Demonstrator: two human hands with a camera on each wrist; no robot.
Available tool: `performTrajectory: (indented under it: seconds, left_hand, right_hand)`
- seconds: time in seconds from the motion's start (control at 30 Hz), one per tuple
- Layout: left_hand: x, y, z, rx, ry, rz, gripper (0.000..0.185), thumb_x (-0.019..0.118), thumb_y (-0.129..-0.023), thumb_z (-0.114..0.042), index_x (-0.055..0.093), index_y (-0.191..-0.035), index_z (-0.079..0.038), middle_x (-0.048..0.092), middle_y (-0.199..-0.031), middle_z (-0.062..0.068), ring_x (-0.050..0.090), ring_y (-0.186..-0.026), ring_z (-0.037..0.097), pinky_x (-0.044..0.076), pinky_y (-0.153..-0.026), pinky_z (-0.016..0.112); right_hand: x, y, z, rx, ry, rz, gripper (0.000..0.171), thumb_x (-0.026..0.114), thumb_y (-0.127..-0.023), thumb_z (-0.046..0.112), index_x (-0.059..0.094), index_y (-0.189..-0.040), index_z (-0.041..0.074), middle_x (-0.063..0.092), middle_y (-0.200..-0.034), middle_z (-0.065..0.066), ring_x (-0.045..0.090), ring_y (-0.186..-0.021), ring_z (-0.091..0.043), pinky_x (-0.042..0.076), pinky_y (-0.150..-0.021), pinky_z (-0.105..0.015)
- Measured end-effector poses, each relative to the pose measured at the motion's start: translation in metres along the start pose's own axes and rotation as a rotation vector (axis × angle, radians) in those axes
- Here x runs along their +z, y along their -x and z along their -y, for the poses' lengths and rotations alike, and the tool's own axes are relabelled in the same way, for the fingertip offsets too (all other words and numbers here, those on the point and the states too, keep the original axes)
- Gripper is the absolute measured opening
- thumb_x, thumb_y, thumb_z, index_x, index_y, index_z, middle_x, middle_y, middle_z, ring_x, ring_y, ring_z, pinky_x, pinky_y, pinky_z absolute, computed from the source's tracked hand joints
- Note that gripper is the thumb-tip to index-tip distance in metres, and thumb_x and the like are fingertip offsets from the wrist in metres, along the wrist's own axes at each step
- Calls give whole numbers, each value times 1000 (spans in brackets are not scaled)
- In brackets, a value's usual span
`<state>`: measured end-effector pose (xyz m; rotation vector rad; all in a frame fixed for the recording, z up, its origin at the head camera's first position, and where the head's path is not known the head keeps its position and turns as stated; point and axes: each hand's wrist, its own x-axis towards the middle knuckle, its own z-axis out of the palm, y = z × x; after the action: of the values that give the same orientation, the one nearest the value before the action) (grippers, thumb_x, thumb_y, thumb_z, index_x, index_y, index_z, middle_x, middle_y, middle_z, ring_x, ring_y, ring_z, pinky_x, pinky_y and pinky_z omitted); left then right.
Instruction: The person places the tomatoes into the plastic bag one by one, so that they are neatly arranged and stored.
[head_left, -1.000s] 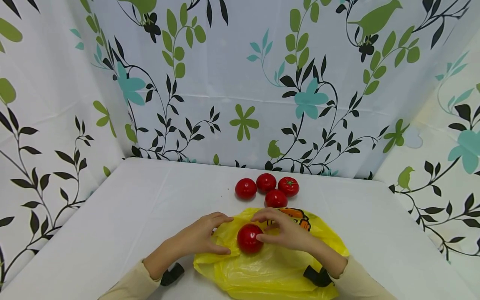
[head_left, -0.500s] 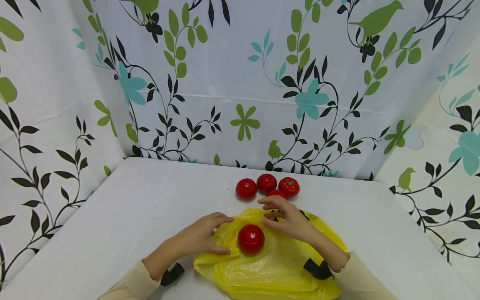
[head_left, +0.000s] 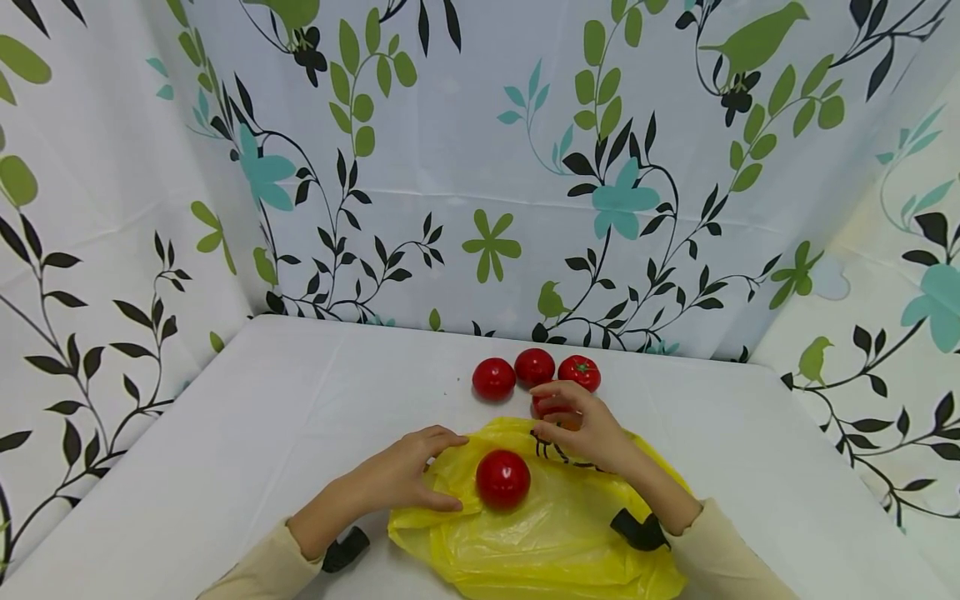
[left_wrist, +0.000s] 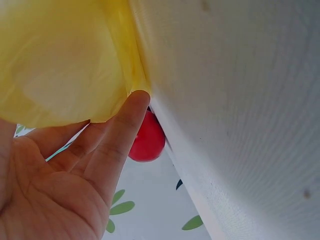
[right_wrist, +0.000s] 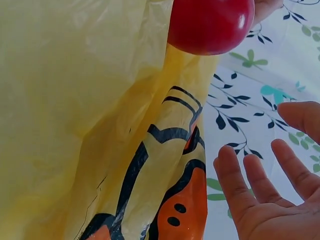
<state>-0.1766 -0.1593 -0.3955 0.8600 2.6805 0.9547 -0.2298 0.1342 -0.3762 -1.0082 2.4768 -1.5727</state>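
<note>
A person's left hand lies with straight fingers pressing the left edge of a yellow plastic bag flat on the white table, its grip released. A red tomato sits on the bag just beside that hand. The right hand reaches over the bag's far edge with relaxed, spread fingers, holding nothing, above a partly hidden tomato near three more tomatoes.
</note>
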Motion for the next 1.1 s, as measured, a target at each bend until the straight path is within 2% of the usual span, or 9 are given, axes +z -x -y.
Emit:
performTrajectory:
  seconds: [0.2, 0.47, 0.6, 0.77, 1.1]
  left_hand:
    - [-1, 1, -1, -5, 2, -1, 76, 80, -79, -43, 52, -139, -8, 53, -138, 6, 54, -117, 23, 50, -98, 42]
    - [-1, 0, -1, -10, -15, 7, 76, 80, -78, -45, 53, -139, -8, 52, -138, 7, 54, -119, 22, 51, -97, 40]
    - [-1, 0, -1, -16, -15, 8, 76, 80, -78, -45, 52, -140, -8, 52, -138, 7, 54, -117, 21, 53, -94, 35]
    - [0, 0, -2, -30, -17, 11, 77, 80, -78, -46, 52, -140, -10, 52, -138, 5, 54, -115, 19, 54, -92, 31]
    - [0, -1, -1, -25, -15, 13, 77, 80, -78, -46, 52, -140, -9, 52, -138, 7, 54, -115, 20, 54, -92, 33]
  right_hand:
    - [-2, -4, -7, -37, 55, -77, 38, 70, -87, -2, 57, -122, -6, 55, -122, -27, 58, -107, -44, 54, -90, -43]
    - [-4, -7, -10, 17, 134, -176, 34, 71, -87, 3, 63, -120, -1, 58, -122, -19, 58, -110, -38, 51, -95, -51]
    - [-6, -10, -14, 29, 177, -199, 33, 72, -87, 5, 65, -119, 2, 60, -122, -15, 55, -112, -37, 49, -97, -54]
    - [-7, -12, -17, 53, 230, -232, 35, 73, -86, 7, 65, -120, 5, 61, -120, -14, 53, -111, -36, 49, -94, -55]
    - [-10, -15, -24, 139, 254, -239, 37, 73, -85, 7, 64, -121, 4, 57, -125, -17, 54, -107, -37, 50, -92, -54]
